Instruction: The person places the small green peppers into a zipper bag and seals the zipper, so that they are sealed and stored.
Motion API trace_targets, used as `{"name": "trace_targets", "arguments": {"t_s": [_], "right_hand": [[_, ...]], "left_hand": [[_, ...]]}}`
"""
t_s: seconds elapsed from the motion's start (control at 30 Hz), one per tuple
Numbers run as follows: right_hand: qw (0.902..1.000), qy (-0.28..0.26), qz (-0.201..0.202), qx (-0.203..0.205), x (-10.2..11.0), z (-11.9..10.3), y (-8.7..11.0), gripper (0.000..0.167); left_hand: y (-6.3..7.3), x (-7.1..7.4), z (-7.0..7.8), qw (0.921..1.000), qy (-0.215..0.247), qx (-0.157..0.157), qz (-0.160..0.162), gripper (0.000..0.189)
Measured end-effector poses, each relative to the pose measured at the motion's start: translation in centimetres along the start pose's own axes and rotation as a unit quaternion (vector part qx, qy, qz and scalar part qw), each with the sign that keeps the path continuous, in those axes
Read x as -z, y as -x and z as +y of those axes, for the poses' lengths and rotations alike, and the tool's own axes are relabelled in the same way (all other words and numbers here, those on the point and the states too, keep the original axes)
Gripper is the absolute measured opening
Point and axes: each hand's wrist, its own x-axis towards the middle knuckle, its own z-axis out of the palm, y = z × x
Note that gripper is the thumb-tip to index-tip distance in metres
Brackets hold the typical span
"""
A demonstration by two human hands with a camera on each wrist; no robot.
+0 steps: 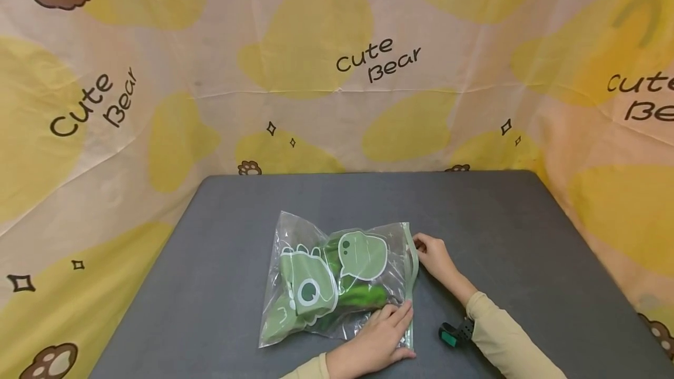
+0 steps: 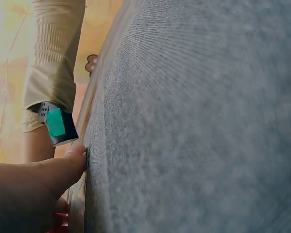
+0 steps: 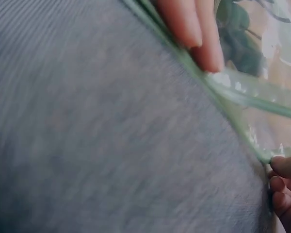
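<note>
A clear zip bag [image 1: 397, 250] printed with a green dinosaur lies on the grey table, its green-edged mouth facing right. Green contents [image 1: 363, 295], one of them long and rounded, show through the plastic. My left hand [image 1: 376, 335] lies over the bag's near right corner and grips the edge there, fingers on the strip and thumb at the corner. At the far end of the mouth, my right hand [image 1: 436, 257] pinches the green strip [image 3: 223, 104]. In the right wrist view the two strips part between the hands. The right thumb is hidden there.
A black wrist strap with a green-faced device [image 1: 454, 335] sits on the right wrist, just above the table [image 1: 489, 215]. Behind and beside the table hangs a pink and yellow cloth [image 1: 305, 45] with "Cute Bear" lettering.
</note>
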Motion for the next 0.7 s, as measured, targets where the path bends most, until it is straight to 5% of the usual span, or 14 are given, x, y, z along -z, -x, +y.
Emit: {"name": "trace_targets", "arguments": {"t_s": [0.43,0.57,0.7], "right_hand": [[0.994,-0.08,-0.021,-0.072,0.1,-0.1,-0.5,0.01],[0.992,-0.093,-0.037,-0.077,0.4,0.0,-0.5,0.007],[0.9932,-0.092,-0.041,-0.058,1.0,-0.1,-0.8,0.004]], "left_hand": [[-0.2,-0.3,-0.1,0.9998,0.014,0.009,0.006,0.067],[-0.4,1.0,-0.7,0.9965,0.084,0.001,0.002,0.061],[-0.9,4.2,-2.2,0.9829,0.183,0.011,0.018,0.055]]}}
